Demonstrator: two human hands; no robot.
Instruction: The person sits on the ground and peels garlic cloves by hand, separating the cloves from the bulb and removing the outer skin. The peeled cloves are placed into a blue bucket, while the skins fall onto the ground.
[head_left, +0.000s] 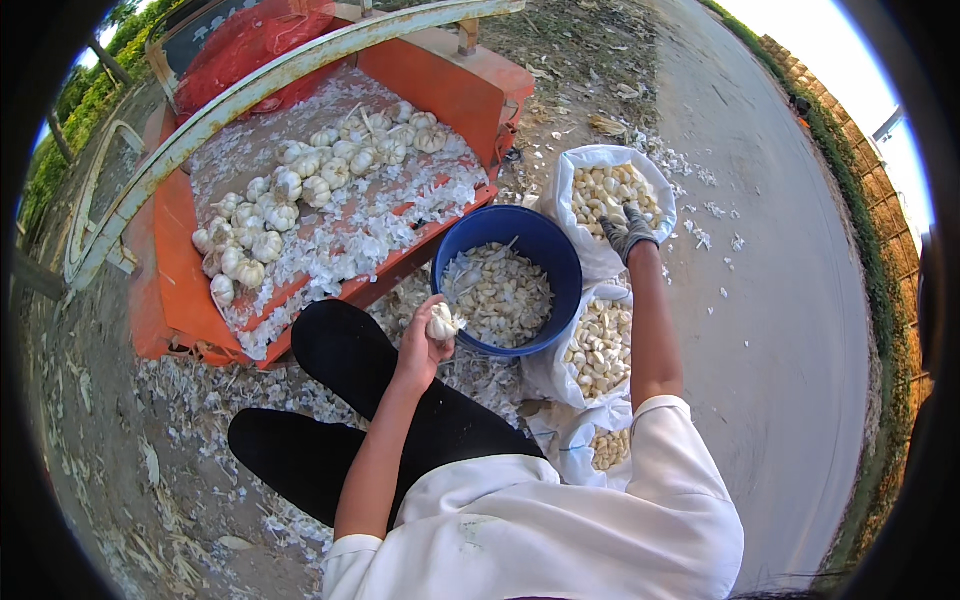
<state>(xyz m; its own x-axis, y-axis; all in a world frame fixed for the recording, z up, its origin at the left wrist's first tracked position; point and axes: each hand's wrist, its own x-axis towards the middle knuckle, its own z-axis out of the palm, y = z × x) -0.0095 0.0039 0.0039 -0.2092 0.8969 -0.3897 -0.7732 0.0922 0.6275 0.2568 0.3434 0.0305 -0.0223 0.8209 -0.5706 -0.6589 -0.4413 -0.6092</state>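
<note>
My left hand (422, 349) is bare and closed around a garlic bulb (442, 322), just off the near-left rim of a blue tub (574, 300) of loose garlic cloves and skins. My right hand (632, 229) wears a grey glove and rests on the cloves (609, 187) in the farthest white woven sack (561, 187). Its fingers look spread; whether a clove is under them cannot be told. Two more white sacks of cloves, a middle one (600, 349) and a near one (577, 454), stand closer to my body. Whole garlic bulbs (315, 169) lie in a band on an orange metal cart bed (169, 277).
Papery skins (360, 240) cover much of the cart bed and the ground. A rusty curved metal rail (247, 86) arches over the cart, with a red mesh bag (247, 52) behind. A paved road (772, 300) runs along the right.
</note>
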